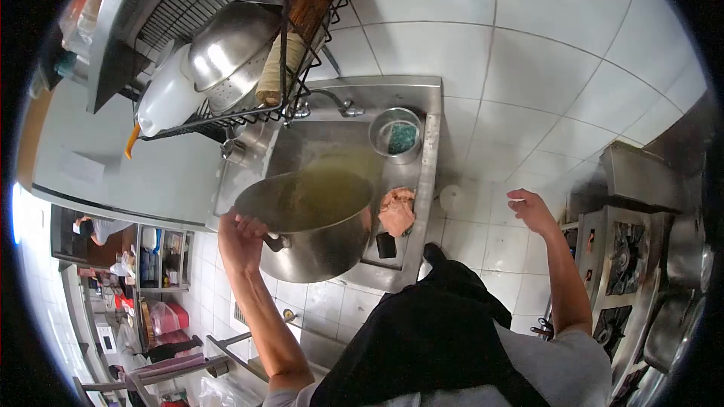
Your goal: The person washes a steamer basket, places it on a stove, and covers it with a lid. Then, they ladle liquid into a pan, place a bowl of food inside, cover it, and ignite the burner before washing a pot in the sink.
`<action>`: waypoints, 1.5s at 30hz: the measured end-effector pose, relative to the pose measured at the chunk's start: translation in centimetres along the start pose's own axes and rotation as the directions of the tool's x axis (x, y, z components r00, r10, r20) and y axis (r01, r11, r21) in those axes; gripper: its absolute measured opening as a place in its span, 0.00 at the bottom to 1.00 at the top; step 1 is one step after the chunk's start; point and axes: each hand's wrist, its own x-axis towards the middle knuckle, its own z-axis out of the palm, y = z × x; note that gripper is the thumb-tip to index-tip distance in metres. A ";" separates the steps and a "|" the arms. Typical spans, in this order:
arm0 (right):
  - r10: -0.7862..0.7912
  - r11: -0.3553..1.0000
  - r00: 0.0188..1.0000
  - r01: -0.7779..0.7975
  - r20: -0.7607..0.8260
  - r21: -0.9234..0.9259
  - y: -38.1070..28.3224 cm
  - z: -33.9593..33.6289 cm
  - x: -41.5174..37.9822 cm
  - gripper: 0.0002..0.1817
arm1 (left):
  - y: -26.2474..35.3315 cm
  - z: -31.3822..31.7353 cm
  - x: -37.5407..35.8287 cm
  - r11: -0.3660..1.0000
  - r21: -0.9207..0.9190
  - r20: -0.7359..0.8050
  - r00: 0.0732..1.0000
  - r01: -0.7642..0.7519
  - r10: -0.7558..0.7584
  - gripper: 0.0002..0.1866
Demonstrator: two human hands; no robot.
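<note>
A large steel stockpot (pixel 320 252) sits at the near side of the sink, its mouth toward the basin. Yellowish, cloudy liquid (pixel 332 185) shows at its far rim; haze blurs whether it is inside or running out. My left hand (pixel 243 237) is at the pot's left side, fingers curled at the side handle (pixel 276 242). My right hand (pixel 532 211) hangs in the air well right of the pot, fingers apart and holding nothing. A crumpled pinkish cloth or sponge (pixel 397 212) and a small black block (pixel 386 246) lie on the sink's right ledge.
A steel bowl (pixel 395 136) with a green scouring pad stands beside the faucet (pixel 348 108). Above left, a wire rack (pixel 290 68) holds metal bowls and a twig brush (pixel 317 0). Stove burners (pixel 626 252) are on the right. Another person (pixel 102 227) appears at far left.
</note>
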 end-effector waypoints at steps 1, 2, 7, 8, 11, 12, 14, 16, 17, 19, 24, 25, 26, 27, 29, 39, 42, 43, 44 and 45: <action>0.003 1.000 1.000 -0.003 0.008 0.000 -0.1 0.1 0.4 0.17 | -0.1 0.3 0.4 1.000 -0.003 0.009 1.000 0.004 -0.004 0.12; 0.007 1.000 1.000 -0.007 0.003 0.014 -0.2 0.2 0.7 0.17 | -0.3 0.6 0.8 1.000 -0.006 0.017 1.000 0.007 -0.007 0.13; 0.056 0.998 0.995 -0.059 0.080 0.029 0.2 1.0 2.6 0.18 | -1.3 4.3 2.7 0.988 0.156 0.058 0.998 0.016 -0.025 0.14; 0.047 0.998 0.995 -0.050 0.088 0.036 0.5 1.4 2.9 0.17 | -1.5 5.3 2.7 0.978 0.208 0.112 0.993 0.009 -0.033 0.14; 0.039 0.998 0.993 -0.044 0.113 0.046 0.9 2.1 3.8 0.17 | -1.9 8.4 2.3 0.960 0.277 0.035 0.998 0.045 -0.057 0.15; 0.036 0.998 0.992 -0.042 0.118 0.048 1.1 2.3 4.0 0.17 | -2.0 9.0 2.1 0.958 0.283 0.024 0.998 0.047 -0.056 0.15; 0.037 0.997 0.991 -0.045 0.129 0.061 1.9 2.6 4.7 0.17 | -2.2 9.7 1.7 0.967 0.243 0.023 0.996 0.077 -0.085 0.16; 0.031 0.997 0.990 -0.041 0.136 0.070 2.0 2.8 5.3 0.17 | -2.6 8.7 2.3 0.958 0.275 0.058 0.993 0.086 -0.105 0.15; 0.053 0.997 0.988 -0.060 0.145 0.043 1.8 2.8 5.5 0.17 | -2.6 8.3 2.4 0.949 0.302 0.102 0.987 0.092 -0.128 0.15; 0.069 0.997 0.985 -0.071 0.159 0.011 1.7 3.0 6.1 0.17 | -3.2 10.7 0.8 0.932 0.361 0.068 0.995 0.044 -0.073 0.15; 0.018 0.998 0.979 -0.029 0.202 0.054 0.3 3.7 6.8 0.16 | -4.8 14.0 -0.9 0.912 0.410 0.145 0.988 -0.007 -0.057 0.16; 0.013 0.998 0.979 -0.024 0.203 0.053 0.5 3.7 7.0 0.16 | -4.8 14.2 -1.1 0.881 0.472 0.185 0.981 -0.033 -0.063 0.17; -0.003 0.997 0.977 -0.015 0.215 0.080 0.9 3.9 7.4 0.16 | -4.9 14.6 -1.2 0.882 0.469 0.186 0.981 -0.036 -0.058 0.17; -0.019 0.994 0.974 -0.006 0.228 0.108 0.9 4.0 7.6 0.17 | -5.2 15.1 -1.4 0.872 0.488 0.176 0.983 -0.033 -0.061 0.17; -0.035 0.994 0.970 0.008 0.239 0.112 0.8 3.9 7.7 0.17 | -5.8 16.0 -2.2 0.844 0.536 0.130 0.990 -0.027 -0.051 0.18; -0.142 0.983 0.956 0.106 0.257 0.152 1.0 4.2 8.8 0.17 | -8.3 19.4 -4.8 0.750 0.656 0.271 0.954 -0.087 -0.127 0.22; -0.135 0.988 0.959 0.110 0.248 0.113 0.8 4.3 9.3 0.18 | -8.5 20.1 -5.7 0.700 0.706 0.288 0.947 -0.111 -0.141 0.24; -0.133 0.988 0.960 0.109 0.246 0.108 0.4 4.2 9.5 0.18 | -8.6 20.3 -5.9 0.683 0.719 0.313 0.938 -0.131 -0.150 0.25; -0.195 0.978 0.952 0.170 0.234 0.124 -0.1 4.3 9.9 0.17 | -8.8 20.4 -5.9 0.687 0.715 0.315 0.937 -0.129 -0.151 0.25; -0.257 0.963 0.941 0.231 0.221 0.140 -0.9 4.4 10.2 0.17 | -8.9 20.5 -6.0 0.677 0.722 0.327 0.933 -0.143 -0.151 0.26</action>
